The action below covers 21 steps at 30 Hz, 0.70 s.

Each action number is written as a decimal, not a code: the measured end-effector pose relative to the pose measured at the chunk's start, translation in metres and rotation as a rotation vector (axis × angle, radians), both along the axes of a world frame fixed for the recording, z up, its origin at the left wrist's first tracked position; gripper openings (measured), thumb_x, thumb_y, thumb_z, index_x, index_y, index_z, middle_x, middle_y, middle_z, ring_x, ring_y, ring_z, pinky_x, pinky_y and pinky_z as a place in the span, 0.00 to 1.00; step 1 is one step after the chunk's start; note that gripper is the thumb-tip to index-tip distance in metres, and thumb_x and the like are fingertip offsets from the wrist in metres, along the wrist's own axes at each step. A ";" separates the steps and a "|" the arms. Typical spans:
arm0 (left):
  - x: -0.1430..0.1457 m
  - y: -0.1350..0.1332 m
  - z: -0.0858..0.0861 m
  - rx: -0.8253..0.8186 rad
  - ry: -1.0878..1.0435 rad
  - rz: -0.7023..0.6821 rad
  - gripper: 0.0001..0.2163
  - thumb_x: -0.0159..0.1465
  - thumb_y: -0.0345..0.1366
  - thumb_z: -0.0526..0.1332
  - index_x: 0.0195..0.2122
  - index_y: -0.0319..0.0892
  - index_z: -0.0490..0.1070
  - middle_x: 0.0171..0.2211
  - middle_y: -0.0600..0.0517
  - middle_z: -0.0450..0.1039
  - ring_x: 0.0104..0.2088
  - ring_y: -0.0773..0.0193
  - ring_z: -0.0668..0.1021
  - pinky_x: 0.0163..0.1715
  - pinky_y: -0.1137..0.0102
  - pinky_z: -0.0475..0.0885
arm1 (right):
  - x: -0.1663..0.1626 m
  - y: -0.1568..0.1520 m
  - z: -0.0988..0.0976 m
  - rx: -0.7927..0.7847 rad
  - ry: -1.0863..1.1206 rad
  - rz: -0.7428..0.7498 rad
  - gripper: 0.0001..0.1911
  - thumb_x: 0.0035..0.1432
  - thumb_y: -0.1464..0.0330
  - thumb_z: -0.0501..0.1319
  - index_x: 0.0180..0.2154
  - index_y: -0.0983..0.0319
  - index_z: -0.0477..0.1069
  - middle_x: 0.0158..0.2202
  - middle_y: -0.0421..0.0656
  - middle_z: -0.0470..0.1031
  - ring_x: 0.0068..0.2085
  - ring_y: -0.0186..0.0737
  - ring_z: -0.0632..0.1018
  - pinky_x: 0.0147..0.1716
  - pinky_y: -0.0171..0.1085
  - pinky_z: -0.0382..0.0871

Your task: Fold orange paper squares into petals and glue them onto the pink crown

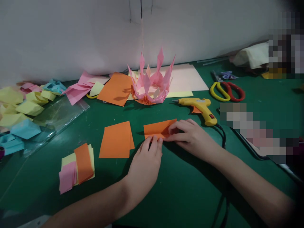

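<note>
A folded piece of orange paper [155, 127] lies on the green table between my hands. My left hand [147, 158] presses its fingertips along the paper's near edge. At the paper's right end, my right hand [190, 134] pinches it between thumb and fingers. To the left of my left hand lie more orange sheets [115, 142], overlapping. Further left is a small pile of cut paper, with an orange strip [83, 163] and pink pieces [67, 177] over yellow ones.
Behind stands a pink folded-paper crown [163, 80]. A yellow glue gun [199, 106] with a black cord and red-yellow scissors [225, 90] lie at the right. Several folded yellow and blue paper pieces [26, 128] and a clear plastic bag [64, 115] lie at the left.
</note>
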<state>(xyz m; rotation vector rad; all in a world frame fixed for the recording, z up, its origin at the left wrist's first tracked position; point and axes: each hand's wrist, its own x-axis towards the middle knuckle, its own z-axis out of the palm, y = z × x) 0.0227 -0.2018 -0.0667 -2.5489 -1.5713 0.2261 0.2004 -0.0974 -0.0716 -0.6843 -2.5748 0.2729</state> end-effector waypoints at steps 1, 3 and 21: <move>0.000 0.000 0.000 0.004 0.005 -0.003 0.21 0.65 0.28 0.51 0.60 0.32 0.60 0.60 0.43 0.62 0.58 0.51 0.68 0.57 0.60 0.67 | 0.000 0.000 0.000 0.003 0.002 0.019 0.15 0.60 0.75 0.54 0.36 0.54 0.78 0.36 0.44 0.74 0.37 0.37 0.74 0.36 0.39 0.60; 0.000 -0.001 0.000 0.020 0.014 0.004 0.20 0.65 0.28 0.51 0.59 0.31 0.62 0.59 0.41 0.64 0.58 0.52 0.68 0.57 0.61 0.67 | 0.000 0.000 0.000 0.002 -0.006 0.051 0.17 0.61 0.75 0.52 0.38 0.53 0.78 0.37 0.44 0.74 0.38 0.36 0.74 0.37 0.39 0.60; -0.005 -0.004 0.010 0.286 -0.249 0.130 0.13 0.66 0.32 0.52 0.39 0.29 0.74 0.33 0.41 0.76 0.36 0.55 0.78 0.34 0.63 0.76 | 0.020 0.012 0.012 -0.161 0.047 -0.073 0.14 0.47 0.80 0.53 0.23 0.58 0.72 0.28 0.43 0.74 0.32 0.42 0.71 0.33 0.42 0.68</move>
